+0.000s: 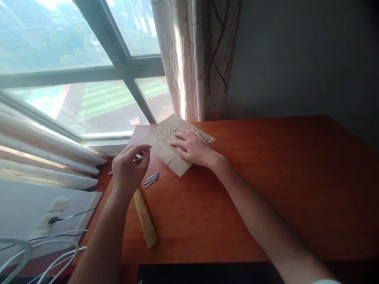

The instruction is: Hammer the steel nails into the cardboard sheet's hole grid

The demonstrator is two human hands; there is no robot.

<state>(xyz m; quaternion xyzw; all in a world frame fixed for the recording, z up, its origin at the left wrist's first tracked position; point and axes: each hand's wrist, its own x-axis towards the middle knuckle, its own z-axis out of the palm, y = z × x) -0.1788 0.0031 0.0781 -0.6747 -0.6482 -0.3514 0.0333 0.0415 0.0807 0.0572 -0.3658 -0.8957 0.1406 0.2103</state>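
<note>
A piece of corrugated cardboard [166,152] lies on the table, with a grid of small holes near its far left side. A few nails [175,129] stand in it close to my right fingertips. My right hand [192,148] rests flat on the cardboard, fingers spread. Just left of the cardboard, my left hand [130,165] is raised with thumb and index finger pinched; whatever may be between them is too small to make out. Several loose nails [151,179] lie beside my left wrist. A wooden handle [145,219], seemingly a hammer's, extends from beneath my left hand, which hides its upper part.
The reddish-brown wooden table [266,169] reaches far to the right. Behind it are a window [118,71] and a patterned curtain [195,59]. White cables [59,256] and a wall socket [53,215] are at the lower left.
</note>
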